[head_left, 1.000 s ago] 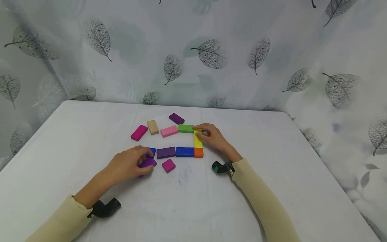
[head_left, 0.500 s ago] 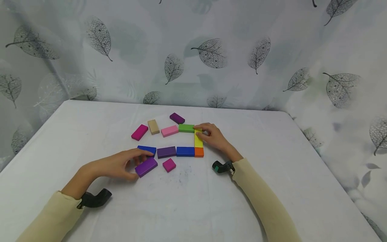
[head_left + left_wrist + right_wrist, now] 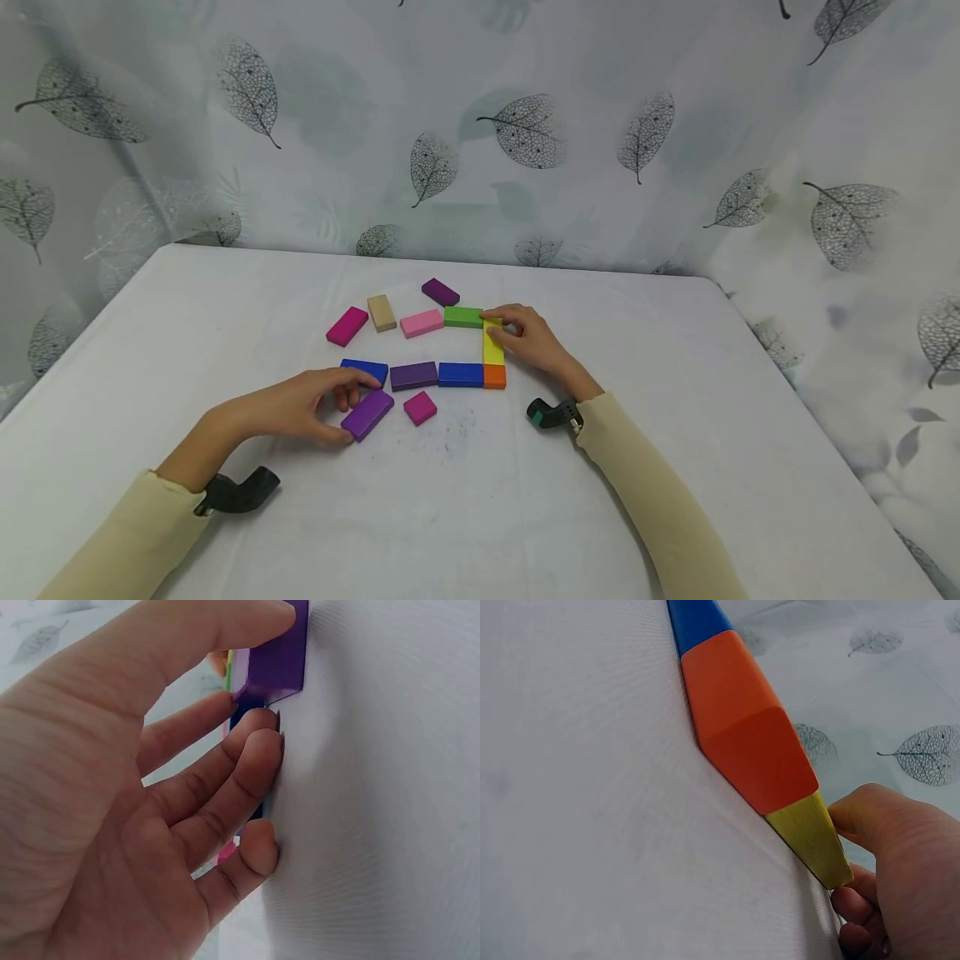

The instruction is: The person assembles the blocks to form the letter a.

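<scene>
In the head view, my left hand (image 3: 292, 406) holds a purple block (image 3: 367, 415) by its edges, thumb at the near end and index finger at the far end. The left wrist view has the thumb against this purple block (image 3: 277, 660), the other fingers loosely bent beside it. My right hand (image 3: 531, 340) pinches the yellow block (image 3: 492, 343) near its far end, the index fingertip by the green block (image 3: 462, 317). An orange block (image 3: 494, 377) touches the yellow one's near end. Leftward from it run a blue block (image 3: 461, 375), a dark purple block (image 3: 413, 376) and another blue block (image 3: 365, 371), slightly turned.
A light pink block (image 3: 422, 323) adjoins the green one. Around the outline lie a magenta block (image 3: 347, 326), a tan block (image 3: 382, 312), a plum block (image 3: 440, 292) and a short magenta block (image 3: 420, 407). All rest on a white table (image 3: 465, 508) before a leaf-print curtain.
My left hand drew back leftward, uncovering the purple block and the left blue block. The purple block then turned steeper and shifted slightly right. My right hand stayed in place.
</scene>
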Demonstrator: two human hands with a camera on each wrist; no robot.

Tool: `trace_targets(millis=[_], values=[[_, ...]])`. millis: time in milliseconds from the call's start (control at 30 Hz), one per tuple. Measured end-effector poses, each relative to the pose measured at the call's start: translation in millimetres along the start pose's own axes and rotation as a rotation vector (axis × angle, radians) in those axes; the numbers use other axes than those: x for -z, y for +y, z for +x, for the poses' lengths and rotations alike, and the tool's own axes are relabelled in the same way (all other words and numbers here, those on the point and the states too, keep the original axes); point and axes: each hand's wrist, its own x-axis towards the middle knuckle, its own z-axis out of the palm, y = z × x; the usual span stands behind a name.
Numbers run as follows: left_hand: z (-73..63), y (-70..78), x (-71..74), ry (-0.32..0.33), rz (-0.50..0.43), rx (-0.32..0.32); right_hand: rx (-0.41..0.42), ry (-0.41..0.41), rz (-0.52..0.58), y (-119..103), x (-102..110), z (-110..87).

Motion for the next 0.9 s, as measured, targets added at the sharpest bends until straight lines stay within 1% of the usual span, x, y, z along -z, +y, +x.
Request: trace_targets(millis=[167, 433, 567, 767, 900], values=[[2.7, 0.6, -1.5, 0.017, 0.005, 0.053, -0.013, 0.003, -0.001, 0.5, -0.6, -1.0], [5.0, 1.7, -3.7, 0.055, 0.008, 0.092, -0.023, -0.001, -0.002, 0.7, -0.4, -0.1], [6.6, 2.5, -5.2, 0.069, 0.012, 0.122, -0.014, -0.002, -0.004, -0.3, 0.3, 0.2], [7.3, 5.5, -6.0, 0.076, 0.025, 0.158, -0.015, -0.005, 0.007, -2.7, 1.0, -0.6], [7.3, 7.9, -7.1, 0.078, 0.056, 0.167, -0.02, -0.004, 0.015, -2.7, 0.4, -0.8]])
